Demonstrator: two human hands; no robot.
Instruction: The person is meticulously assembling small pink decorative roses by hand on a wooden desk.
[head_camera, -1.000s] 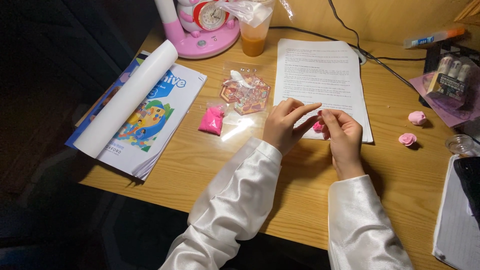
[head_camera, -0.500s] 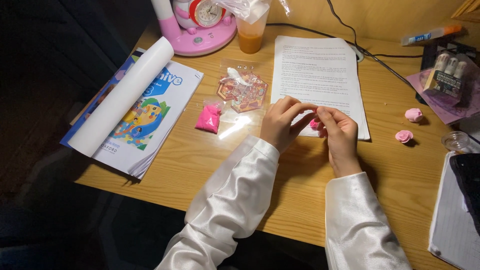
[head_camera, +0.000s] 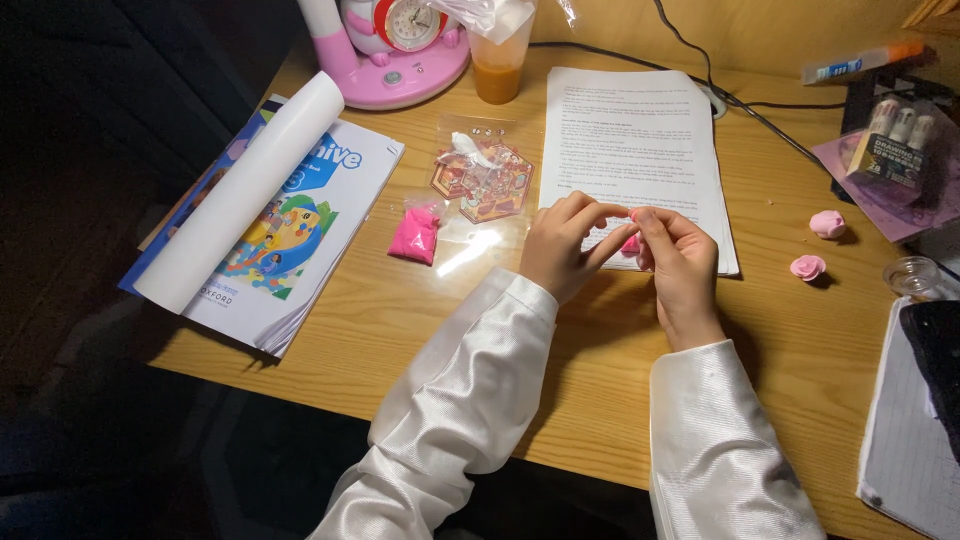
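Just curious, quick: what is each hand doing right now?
Left hand: fingers pinched on the small pink clay piece.
Right hand: fingers closed on the same pink clay piece.

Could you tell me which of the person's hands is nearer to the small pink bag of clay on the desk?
Left. The left hand is just right of the pink bag; the right hand lies farther right, beyond it.

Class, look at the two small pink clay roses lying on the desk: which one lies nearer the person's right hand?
The lower pink rose, closer to the desk's front edge. It lies nearer the right hand than the other rose, which sits farther back beside the purple sheet.
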